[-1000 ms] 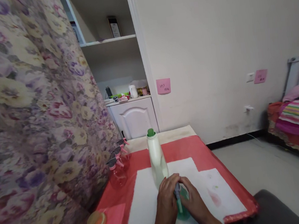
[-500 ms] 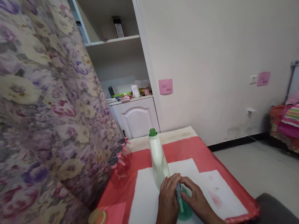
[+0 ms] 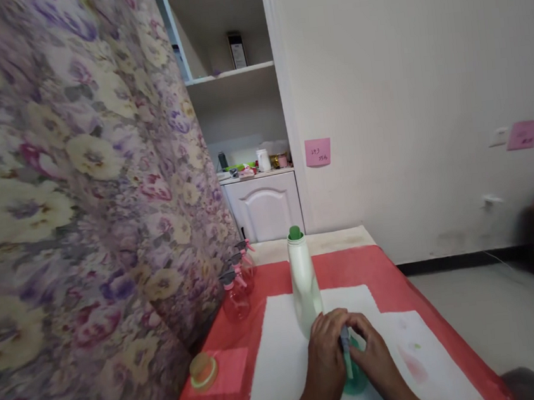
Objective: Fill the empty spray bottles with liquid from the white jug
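A small green spray bottle (image 3: 356, 384) with a grey trigger head stands upright on the white paper (image 3: 273, 358). My left hand (image 3: 325, 358) curls round the left side of its spray head. From the right, my right hand (image 3: 375, 355) closes on the same head, fingertips meeting those of the left. The fingers partly hide the top of the bottle. Just behind my left hand rises a tall, pale green jug-like bottle (image 3: 302, 272) with a green spout in its open neck; neither hand is seen gripping it.
Several clear pink spray bottles (image 3: 236, 300) line the left edge of the red-covered table (image 3: 345, 267). A yellowish cap (image 3: 203, 371) lies front left. A floral curtain (image 3: 109, 242) hangs beside the table. Colour stains mark the paper at right.
The view has swung left, so everything sits further right in the picture. Both hands stay on the green spray bottle, with little change in their grip.
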